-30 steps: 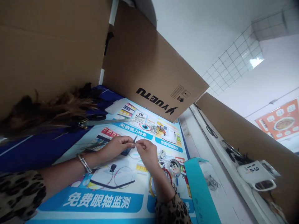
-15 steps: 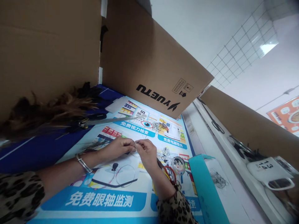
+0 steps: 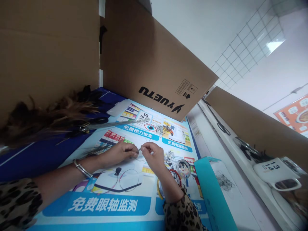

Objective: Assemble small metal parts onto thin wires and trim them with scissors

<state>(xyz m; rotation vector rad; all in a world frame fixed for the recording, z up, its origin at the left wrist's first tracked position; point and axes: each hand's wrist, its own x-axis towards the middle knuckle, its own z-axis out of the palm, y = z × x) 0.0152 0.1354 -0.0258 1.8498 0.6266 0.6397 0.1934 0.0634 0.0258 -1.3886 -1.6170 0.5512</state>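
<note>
- The left hand (image 3: pixel 124 154) is closed to a fingertip pinch, thumb against forefinger, on one end of a thin dark piece (image 3: pixel 139 149); the other fingers curl in.
- The right hand (image 3: pixel 153 156) faces it, thumb and forefinger likewise nearly together, on the other end. The tips of both hands almost meet.
- The piece sits between them, just above the poster-covered table (image 3: pixel 101 222); what it is made of is too small to tell.
- Working it well probably calls for one hand as a steady anchor while the other makes small, light adjustments; a hard squeeze could bend so slender a thing.
- A grip close to the worked spot should give better control than one farther out.
- Resting the forearms lightly would steady the tips, but the left one lies by a spray of thin dark wires (image 3: pixel 97 149) and the right one by a red hoop (image 3: pixel 177 175), where the sleeve could snag.
- The tangled wire (image 3: pixel 169 157) right of the right hand is best left undisturbed.
</note>
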